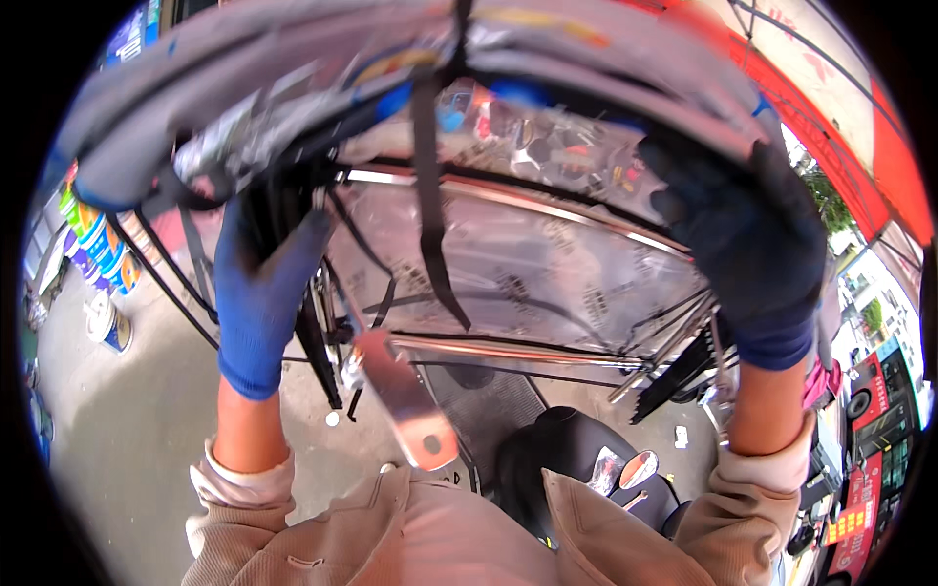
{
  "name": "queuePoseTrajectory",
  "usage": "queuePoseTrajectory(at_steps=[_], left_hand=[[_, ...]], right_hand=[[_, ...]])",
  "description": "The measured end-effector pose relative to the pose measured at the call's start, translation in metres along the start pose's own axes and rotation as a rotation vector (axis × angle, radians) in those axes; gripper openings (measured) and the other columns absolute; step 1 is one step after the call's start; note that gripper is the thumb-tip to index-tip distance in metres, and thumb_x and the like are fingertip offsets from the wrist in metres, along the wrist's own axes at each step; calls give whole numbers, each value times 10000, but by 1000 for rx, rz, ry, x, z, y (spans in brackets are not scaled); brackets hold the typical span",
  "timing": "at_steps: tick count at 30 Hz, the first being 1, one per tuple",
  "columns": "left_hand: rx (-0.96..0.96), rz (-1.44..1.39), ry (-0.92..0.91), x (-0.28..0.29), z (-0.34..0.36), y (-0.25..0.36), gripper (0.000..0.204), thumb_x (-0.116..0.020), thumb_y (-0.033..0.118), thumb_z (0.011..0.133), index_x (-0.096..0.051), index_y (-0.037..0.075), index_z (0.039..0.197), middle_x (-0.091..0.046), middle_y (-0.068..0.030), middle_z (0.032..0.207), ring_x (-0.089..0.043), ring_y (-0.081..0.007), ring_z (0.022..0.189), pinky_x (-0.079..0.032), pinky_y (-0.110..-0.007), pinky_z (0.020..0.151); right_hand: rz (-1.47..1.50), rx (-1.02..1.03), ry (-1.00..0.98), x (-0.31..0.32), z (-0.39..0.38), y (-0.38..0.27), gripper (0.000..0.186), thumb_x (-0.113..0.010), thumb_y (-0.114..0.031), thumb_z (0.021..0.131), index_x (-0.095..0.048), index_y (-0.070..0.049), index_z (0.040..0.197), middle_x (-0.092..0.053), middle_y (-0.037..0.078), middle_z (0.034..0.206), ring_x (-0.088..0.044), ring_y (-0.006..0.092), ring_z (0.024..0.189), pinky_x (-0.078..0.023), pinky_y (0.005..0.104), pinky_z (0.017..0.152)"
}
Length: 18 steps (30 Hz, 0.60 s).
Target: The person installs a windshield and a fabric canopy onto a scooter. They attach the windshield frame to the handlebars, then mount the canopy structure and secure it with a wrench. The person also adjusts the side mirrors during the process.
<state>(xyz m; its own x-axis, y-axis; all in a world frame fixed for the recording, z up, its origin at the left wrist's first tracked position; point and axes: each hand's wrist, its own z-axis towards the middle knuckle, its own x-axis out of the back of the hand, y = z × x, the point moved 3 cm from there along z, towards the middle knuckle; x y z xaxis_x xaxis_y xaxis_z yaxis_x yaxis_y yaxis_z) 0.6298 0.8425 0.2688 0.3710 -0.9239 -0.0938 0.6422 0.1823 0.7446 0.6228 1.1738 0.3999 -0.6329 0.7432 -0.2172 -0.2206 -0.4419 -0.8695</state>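
In front of me is a large folding canopy (586,59) with a padded grey rim, black-and-blue edging and clear plastic windows. Its metal rods (518,205) cross beneath, over a clear plastic sheet (508,259). My left hand (269,264), in a blue glove with dark fingers, is closed round the canopy's left side, thumb showing. At the right side, my right hand (747,244) in a matching glove curls its blurred fingers at the rim. A black strap (428,195) dangles in the middle. Near my chest, a flat metal bracket (410,400) with a hole sticks out.
Below the canopy stands a black scooter seat (547,444) beside a dark ribbed footboard (484,405). Stacked colourful buckets (93,239) and a white tub (106,322) are on the floor at left. A red awning (831,146) hangs at upper right; red vehicles (865,469) stand beyond.
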Motion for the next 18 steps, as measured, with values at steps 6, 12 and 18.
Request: queuePoseTrajectory(at_steps=[6,12,18], left_hand=[[-22,-296,60,-42,113,0,279,-665,49,749,-647,7,1024,-646,-11,838,-561,-76,734,-457,-221,684],[-69,-516,226,-83,134,-19,291,-672,-17,684,-642,-4,973,-652,-37,823,-577,-107,704,-473,-243,670],[-55,-598,196,-87,176,-77,302,-626,-26,743,-642,-14,1045,-674,-67,884,-628,-137,750,-506,-246,667]], right_hand=[[-451,54,-196,4,75,-82,507,-290,-270,1016,-367,81,1374,-399,240,1421,-389,349,1328,-373,450,1051],[-1621,112,201,8,22,-105,364,-541,-185,937,-545,4,1249,-578,156,1224,-605,205,1022,-512,327,824],[-1652,33,1009,86,-95,-49,283,-572,-65,905,-570,-58,1188,-642,95,931,-635,178,760,-534,323,656]])
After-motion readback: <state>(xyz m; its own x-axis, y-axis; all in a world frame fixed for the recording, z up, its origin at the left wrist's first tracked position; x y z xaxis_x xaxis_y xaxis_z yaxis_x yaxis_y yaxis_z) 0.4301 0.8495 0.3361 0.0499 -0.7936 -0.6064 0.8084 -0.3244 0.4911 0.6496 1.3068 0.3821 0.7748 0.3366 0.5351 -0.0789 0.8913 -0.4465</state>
